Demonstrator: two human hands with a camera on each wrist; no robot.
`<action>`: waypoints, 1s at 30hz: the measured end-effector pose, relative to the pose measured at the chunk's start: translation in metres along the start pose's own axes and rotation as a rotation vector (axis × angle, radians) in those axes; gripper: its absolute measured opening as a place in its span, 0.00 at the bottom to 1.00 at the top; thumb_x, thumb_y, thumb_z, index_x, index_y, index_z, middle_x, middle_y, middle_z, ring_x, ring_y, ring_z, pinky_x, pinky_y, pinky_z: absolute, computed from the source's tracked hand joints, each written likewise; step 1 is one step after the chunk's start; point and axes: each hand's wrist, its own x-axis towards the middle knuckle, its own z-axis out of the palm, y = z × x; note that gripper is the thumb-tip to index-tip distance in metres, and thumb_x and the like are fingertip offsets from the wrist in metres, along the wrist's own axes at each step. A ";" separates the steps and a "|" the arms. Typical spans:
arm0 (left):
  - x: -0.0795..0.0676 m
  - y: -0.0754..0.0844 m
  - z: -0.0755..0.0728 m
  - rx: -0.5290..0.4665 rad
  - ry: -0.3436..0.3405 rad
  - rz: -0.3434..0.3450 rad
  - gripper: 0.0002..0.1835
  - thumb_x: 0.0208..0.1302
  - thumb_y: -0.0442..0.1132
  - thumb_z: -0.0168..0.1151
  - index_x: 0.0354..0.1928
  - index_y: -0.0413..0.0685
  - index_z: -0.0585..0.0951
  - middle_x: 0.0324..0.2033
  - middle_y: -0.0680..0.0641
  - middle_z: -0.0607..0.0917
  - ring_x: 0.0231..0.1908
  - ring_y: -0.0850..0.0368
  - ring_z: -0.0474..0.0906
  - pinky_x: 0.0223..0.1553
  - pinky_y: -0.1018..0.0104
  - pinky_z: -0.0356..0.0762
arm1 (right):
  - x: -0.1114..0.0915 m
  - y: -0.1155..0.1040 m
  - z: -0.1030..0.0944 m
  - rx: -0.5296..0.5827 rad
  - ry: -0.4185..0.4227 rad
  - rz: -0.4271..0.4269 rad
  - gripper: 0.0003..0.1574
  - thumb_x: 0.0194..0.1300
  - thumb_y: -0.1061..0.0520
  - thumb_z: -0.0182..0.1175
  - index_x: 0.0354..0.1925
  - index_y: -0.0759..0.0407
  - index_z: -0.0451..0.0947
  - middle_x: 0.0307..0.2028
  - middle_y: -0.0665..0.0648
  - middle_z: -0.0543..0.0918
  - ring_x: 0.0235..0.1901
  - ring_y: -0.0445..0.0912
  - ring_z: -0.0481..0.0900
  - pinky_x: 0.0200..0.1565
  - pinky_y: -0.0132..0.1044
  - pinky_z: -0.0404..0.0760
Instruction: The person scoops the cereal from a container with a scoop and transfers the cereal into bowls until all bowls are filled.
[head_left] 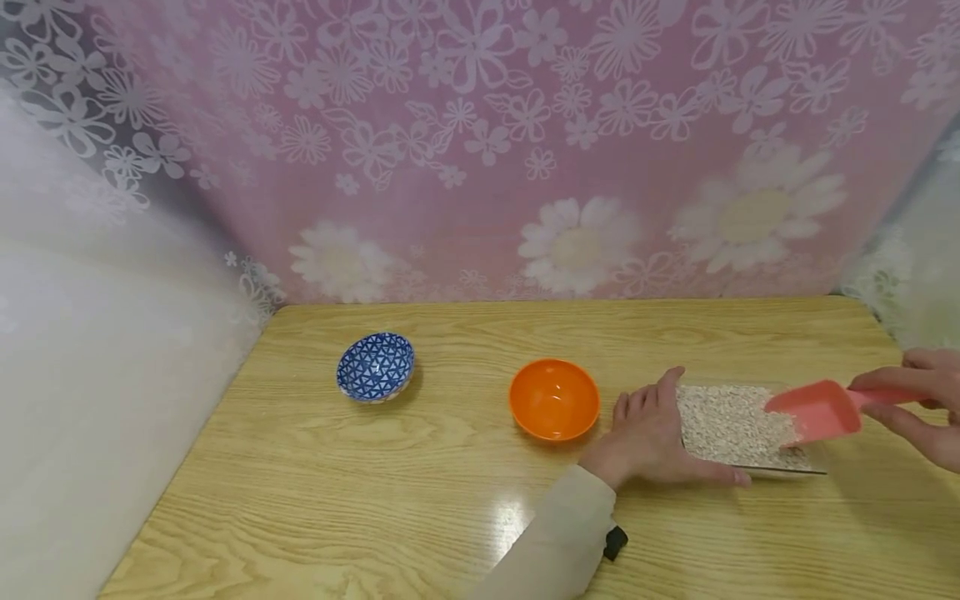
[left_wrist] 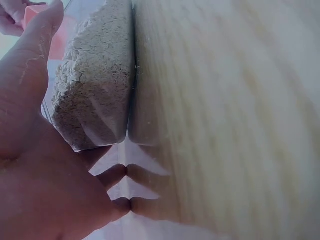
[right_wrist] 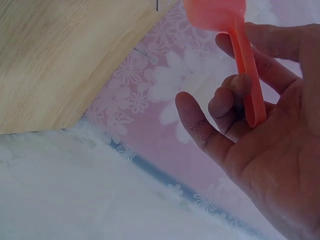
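Observation:
My right hand (head_left: 918,404) grips the handle of a pink scoop (head_left: 821,410), whose front end lies in pale rolled oats (head_left: 723,425). In the right wrist view the fingers are curled about the scoop handle (right_wrist: 250,82). The oats fill a clear rectangular container (head_left: 787,472) on the table. My left hand (head_left: 648,437) rests against the container's left end, thumb stretched along its near side and the other fingers spread. The left wrist view shows this hand (left_wrist: 45,170) beside the oats (left_wrist: 97,80), with several fingertips down on the table.
An orange bowl (head_left: 555,402) stands just left of my left hand. Farther left is a blue-and-white patterned bowl (head_left: 377,368). All stand on a wood-grain table (head_left: 360,492), with a pink floral curtain (head_left: 450,192) behind it and pale curtains at the sides.

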 end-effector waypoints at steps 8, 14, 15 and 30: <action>0.001 -0.003 0.000 -0.184 -0.008 0.040 0.70 0.48 0.72 0.74 0.81 0.69 0.36 0.79 0.60 0.54 0.77 0.61 0.57 0.70 0.65 0.69 | 0.002 -0.008 0.005 -0.011 -0.068 -0.003 0.63 0.63 0.20 0.20 0.29 0.65 0.85 0.20 0.46 0.59 0.22 0.32 0.47 0.26 0.32 0.52; 0.002 -0.003 0.002 -0.201 0.005 0.040 0.70 0.47 0.71 0.76 0.81 0.69 0.36 0.78 0.60 0.56 0.76 0.63 0.58 0.70 0.67 0.69 | -0.007 -0.010 0.016 0.045 -0.163 0.048 0.30 0.74 0.38 0.56 0.36 0.61 0.87 0.22 0.43 0.63 0.23 0.30 0.50 0.26 0.30 0.55; 0.002 -0.003 0.002 -0.200 0.006 0.041 0.70 0.47 0.71 0.76 0.81 0.69 0.37 0.78 0.60 0.57 0.76 0.62 0.59 0.70 0.67 0.69 | -0.009 -0.010 0.018 0.053 -0.182 0.061 0.22 0.72 0.44 0.62 0.37 0.61 0.87 0.23 0.42 0.63 0.23 0.29 0.51 0.25 0.29 0.55; 0.002 -0.003 0.001 -0.181 -0.012 0.036 0.69 0.48 0.72 0.74 0.81 0.68 0.36 0.77 0.60 0.58 0.75 0.64 0.59 0.72 0.67 0.66 | -0.023 -0.017 0.041 0.223 -0.291 0.179 0.11 0.69 0.56 0.67 0.48 0.59 0.86 0.29 0.40 0.73 0.24 0.25 0.69 0.24 0.30 0.63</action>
